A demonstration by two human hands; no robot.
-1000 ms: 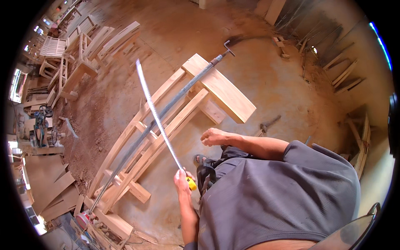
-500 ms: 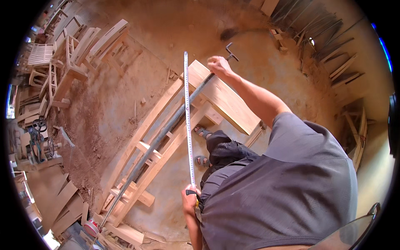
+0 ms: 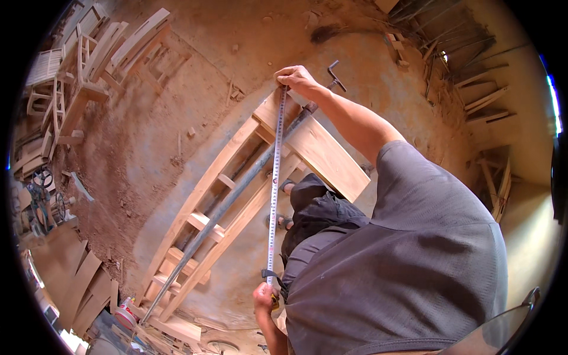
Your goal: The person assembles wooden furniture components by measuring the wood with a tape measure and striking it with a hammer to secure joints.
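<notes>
A long white tape measure blade (image 3: pixel 275 177) stretches over a pale wooden frame (image 3: pixel 198 195). Its far end is pinched in the fingers of my right hand (image 3: pixel 297 80), above the corner of a wide wooden panel (image 3: pixel 328 154) at the frame's end. My left hand (image 3: pixel 263 297) is wrapped round the tape's yellow and black case (image 3: pixel 274 300), close to my body. Lengthwise along the frame lies a grey pipe clamp (image 3: pixel 236 190), with its bent crank handle (image 3: pixel 336 76) sticking out past the panel. The clamp is beneath the blade, apart from both hands.
Unfinished wooden chair parts (image 3: pixel 89 92) are piled at the upper left. Flat boards (image 3: pixel 83 290) and a red and white tub (image 3: pixel 125 313) lie at the lower left. Wood pieces (image 3: pixel 488 97) lean along the right wall. Sawdust and scraps cover the floor (image 3: pixel 160 136).
My right hand has left the clamp's end and moved left onto the tape's far end, which was free before. My left hand, with the case, has shifted slightly nearer and leftward.
</notes>
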